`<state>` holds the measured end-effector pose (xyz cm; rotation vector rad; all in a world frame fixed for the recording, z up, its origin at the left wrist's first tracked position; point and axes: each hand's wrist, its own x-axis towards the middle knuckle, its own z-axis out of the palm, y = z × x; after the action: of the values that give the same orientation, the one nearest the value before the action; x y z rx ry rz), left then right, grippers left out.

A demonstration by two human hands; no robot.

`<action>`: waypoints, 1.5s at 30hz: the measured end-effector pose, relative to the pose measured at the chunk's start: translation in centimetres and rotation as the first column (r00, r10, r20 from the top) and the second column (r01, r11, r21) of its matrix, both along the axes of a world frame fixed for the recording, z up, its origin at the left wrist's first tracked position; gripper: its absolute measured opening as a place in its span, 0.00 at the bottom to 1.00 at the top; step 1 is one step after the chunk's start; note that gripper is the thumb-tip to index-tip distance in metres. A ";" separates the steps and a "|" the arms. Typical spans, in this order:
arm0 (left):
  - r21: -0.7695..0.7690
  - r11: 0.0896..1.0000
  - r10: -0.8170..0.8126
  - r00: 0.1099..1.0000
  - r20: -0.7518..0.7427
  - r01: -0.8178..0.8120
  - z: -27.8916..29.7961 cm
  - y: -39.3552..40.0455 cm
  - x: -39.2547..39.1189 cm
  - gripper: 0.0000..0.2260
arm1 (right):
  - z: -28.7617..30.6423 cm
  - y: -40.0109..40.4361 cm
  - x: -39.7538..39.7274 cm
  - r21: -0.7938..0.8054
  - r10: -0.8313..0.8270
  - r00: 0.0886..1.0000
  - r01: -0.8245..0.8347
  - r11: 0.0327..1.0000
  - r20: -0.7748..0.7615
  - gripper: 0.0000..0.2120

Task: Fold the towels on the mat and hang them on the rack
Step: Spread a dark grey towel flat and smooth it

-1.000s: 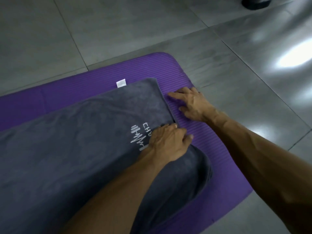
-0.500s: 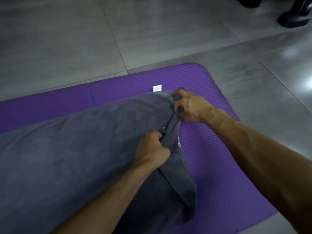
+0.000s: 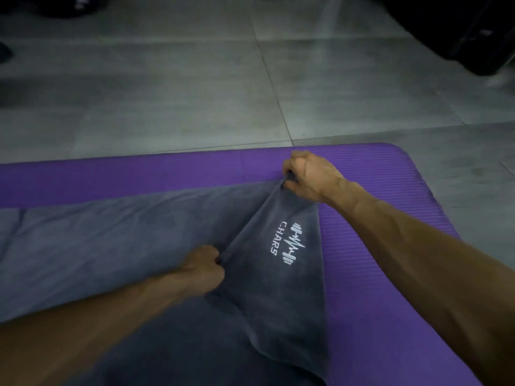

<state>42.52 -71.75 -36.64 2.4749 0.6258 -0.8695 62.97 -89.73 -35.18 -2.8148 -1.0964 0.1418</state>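
1. A grey towel [image 3: 117,246] lies spread on a purple mat [image 3: 390,316] on a tiled floor [image 3: 167,101]. Its end at the mat's right side is lifted off the mat.
2. The right hand [image 3: 309,176], near the mat's far edge, has its fingers [image 3: 289,186] closed around the towel's far corner.
3. The left hand [image 3: 204,270], nearer the person, is fisted on the same edge.
4. The cloth between the hands is stretched taut, and a white logo [image 3: 288,242] faces up.
5. No rack is visible.
6. To fold well, the person would likely keep that edge taut, carry it level across the mat, and lay it square with the edges beneath.
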 end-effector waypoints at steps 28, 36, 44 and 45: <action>-0.353 0.619 0.766 0.441 0.468 -0.701 -1.7 26.8 -32.6 0.10 | 1.8 49.9 -19.9 -0.133 0.623 0.782 -0.620 0.773 -0.022 0.17; -0.246 0.614 0.764 0.488 0.421 -0.750 -4.8 31.3 -36.2 0.05 | -3.2 57.5 -23.9 -0.199 0.615 0.785 -0.616 0.762 -0.074 0.19; 0.244 0.838 0.279 0.768 0.577 -0.488 -6.2 33.5 -34.6 0.22 | -6.8 55.5 -25.7 0.017 0.536 0.844 -0.537 0.844 0.038 0.28; 0.264 0.879 0.164 0.771 0.616 -0.398 -6.5 33.4 -33.6 0.23 | -7.1 54.3 -26.7 0.061 0.559 0.822 -0.567 0.822 0.106 0.24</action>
<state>8.92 -38.36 -43.19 2.6697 0.9766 0.1682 36.32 -35.44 -42.32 -2.3440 -1.8786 0.0213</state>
